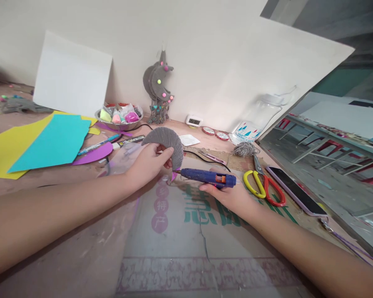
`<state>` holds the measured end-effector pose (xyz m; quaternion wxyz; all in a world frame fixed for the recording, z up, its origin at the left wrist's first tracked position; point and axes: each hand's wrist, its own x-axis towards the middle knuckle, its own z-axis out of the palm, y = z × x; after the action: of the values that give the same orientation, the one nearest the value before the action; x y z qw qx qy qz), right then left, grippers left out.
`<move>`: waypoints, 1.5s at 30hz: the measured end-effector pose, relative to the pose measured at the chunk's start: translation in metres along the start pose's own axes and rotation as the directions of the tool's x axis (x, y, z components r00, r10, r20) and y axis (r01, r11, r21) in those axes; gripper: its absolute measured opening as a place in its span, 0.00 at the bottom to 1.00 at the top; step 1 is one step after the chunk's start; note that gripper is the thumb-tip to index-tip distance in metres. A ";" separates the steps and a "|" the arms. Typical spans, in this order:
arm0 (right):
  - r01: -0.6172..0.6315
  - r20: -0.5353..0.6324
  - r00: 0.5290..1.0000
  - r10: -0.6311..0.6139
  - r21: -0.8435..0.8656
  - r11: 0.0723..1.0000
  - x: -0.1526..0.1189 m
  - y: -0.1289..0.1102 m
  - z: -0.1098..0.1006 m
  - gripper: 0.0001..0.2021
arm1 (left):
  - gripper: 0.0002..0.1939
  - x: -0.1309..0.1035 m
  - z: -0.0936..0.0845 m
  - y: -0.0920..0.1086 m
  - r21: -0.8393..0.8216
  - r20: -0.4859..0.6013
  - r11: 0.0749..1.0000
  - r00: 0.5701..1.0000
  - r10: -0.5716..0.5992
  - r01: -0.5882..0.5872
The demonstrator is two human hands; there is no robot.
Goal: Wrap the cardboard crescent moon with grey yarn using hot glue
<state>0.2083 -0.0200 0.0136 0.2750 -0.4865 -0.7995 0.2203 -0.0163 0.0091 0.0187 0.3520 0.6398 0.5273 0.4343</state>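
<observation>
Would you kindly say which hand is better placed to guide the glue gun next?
Probably the right hand: it grips the blue glue gun, whose nozzle is at the lower tip of the grey crescent, which the left hand holds.

My glue gun (202, 176) is dark blue with orange, my crescent (175, 142) ribbed grey. I see scissors (266, 187) handled in yellow and red.

We count one hand-held grey crescent (166, 134), one glue gun (202, 175), two red-rimmed lids (208, 130) at two o'clock, one phone (295, 190) at four o'clock.
</observation>
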 end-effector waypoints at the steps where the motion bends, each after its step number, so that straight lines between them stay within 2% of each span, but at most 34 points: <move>1: 0.003 0.004 1.000 -0.003 -0.006 1.000 0.000 0.001 0.000 0.15 | 0.14 0.000 0.000 0.000 -0.002 0.000 1.000 1.000 0.001 -0.001; 7: 0.035 -0.030 0.999 -0.037 -0.079 0.996 -0.001 0.010 0.002 0.16 | 0.14 0.001 0.001 -0.003 -0.017 -0.003 1.000 1.000 0.010 -0.010; 16: 0.018 -0.038 0.999 -0.023 -0.124 0.992 -0.002 0.013 0.002 0.17 | 0.14 0.004 0.002 -0.008 -0.056 0.010 0.998 1.000 0.011 -0.011; 27: -0.038 -0.065 0.997 0.033 -0.073 0.997 -0.001 0.008 0.002 0.17 | 0.14 0.004 0.002 -0.010 -0.074 0.017 0.997 0.999 0.038 -0.037; 36: -0.021 -0.113 0.993 0.019 -0.013 1.000 0.000 0.005 0.001 0.15 | 0.13 0.003 0.002 -0.008 -0.068 0.009 0.998 1.000 0.005 -0.004; 45: -0.079 -0.127 0.988 0.083 0.039 0.996 0.000 0.001 0.002 0.15 | 0.12 0.004 0.003 -0.009 -0.136 0.019 0.991 1.000 -0.001 0.004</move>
<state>0.2071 -0.0197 0.0113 0.3249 -0.5271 -0.7557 0.2131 -0.0169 0.0145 0.0102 0.4002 0.6177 0.4940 0.4628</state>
